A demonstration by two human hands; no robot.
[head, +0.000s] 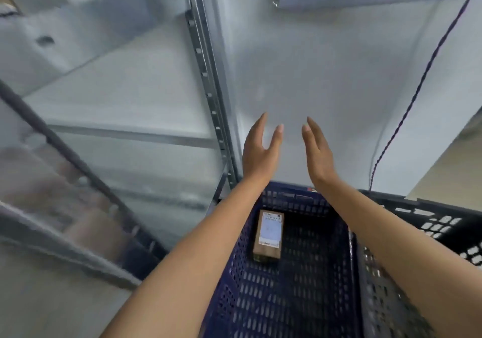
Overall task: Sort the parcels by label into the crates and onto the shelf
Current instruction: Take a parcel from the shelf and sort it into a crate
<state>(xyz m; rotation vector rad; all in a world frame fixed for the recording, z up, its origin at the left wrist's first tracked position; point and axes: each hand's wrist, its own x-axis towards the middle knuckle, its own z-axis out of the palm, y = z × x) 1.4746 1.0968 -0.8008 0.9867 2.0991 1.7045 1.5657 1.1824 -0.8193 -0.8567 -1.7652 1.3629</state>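
Note:
A small brown cardboard parcel [268, 236] with a white label on top lies flat on the floor of the blue perforated crate [292, 285]. Both my hands are raised above the crate's far rim, palms facing each other, fingers straight, holding nothing. My left hand [259, 149] is over the crate's far left corner. My right hand [318, 152] is a short gap to its right. Neither hand touches the parcel or the crate.
A black perforated crate [427, 223] stands against the blue one on the right. A grey metal shelf rack [208, 87] with slotted uprights fills the left, blurred. A dark cable [407, 113] hangs down the white wall behind the crates.

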